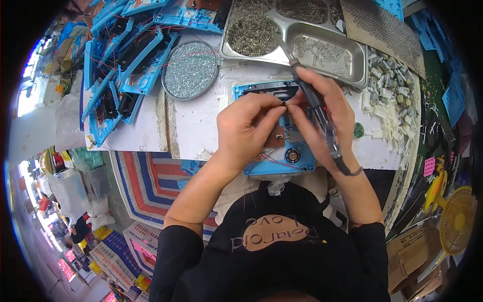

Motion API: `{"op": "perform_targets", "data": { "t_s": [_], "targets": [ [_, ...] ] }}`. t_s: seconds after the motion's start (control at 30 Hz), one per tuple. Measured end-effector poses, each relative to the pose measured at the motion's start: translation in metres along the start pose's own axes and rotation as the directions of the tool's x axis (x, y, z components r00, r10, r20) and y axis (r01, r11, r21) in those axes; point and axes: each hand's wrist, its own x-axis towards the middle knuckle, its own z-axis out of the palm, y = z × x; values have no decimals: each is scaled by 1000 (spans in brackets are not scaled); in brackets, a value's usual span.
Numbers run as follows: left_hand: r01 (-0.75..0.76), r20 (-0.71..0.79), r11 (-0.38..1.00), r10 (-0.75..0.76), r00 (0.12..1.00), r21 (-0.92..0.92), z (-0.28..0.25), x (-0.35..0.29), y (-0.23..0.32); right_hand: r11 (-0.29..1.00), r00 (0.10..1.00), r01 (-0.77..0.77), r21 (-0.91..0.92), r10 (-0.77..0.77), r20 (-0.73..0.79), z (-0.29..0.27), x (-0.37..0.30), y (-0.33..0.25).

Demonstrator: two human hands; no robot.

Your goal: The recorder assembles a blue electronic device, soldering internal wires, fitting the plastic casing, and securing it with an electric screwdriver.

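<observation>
A blue plastic casing (264, 167) lies on the bench in front of me, with a brown circuit board (275, 139), a small round speaker (293, 155) and thin red wires in it. Over its upper part, my left hand (239, 126) is closed, thumb and forefinger pinching something too small to make out. My right hand (334, 108) wraps round a dark corded electric screwdriver (317, 108), whose metal bit slants up over the steel tray. The right fingertips meet the left ones above the casing.
The divided steel tray (359, 63) holds piles of small metal parts. Left of it stands a round dish (190, 70) of screws. More blue casings (138, 65) are stacked at far left. Small white parts (390, 103) lie heaped at right, below a perforated board (385, 32).
</observation>
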Motion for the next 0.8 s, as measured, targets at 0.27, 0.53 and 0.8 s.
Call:
{"op": "perform_targets", "data": {
  "t_s": [0.27,0.53,0.8],
  "targets": [
    [-198,43,968,193,980,154,-2,0,7,964,966,236,-120,-246,-76,-5,3,2],
    [-102,50,976,94,994,191,-8,3,8,990,987,134,-42,-137,-81,-51,-19,-3],
    [-128,8,967,129,992,219,-9,2,-5,991,990,125,44,-127,66,-59,-36,-5]
  ]
}}
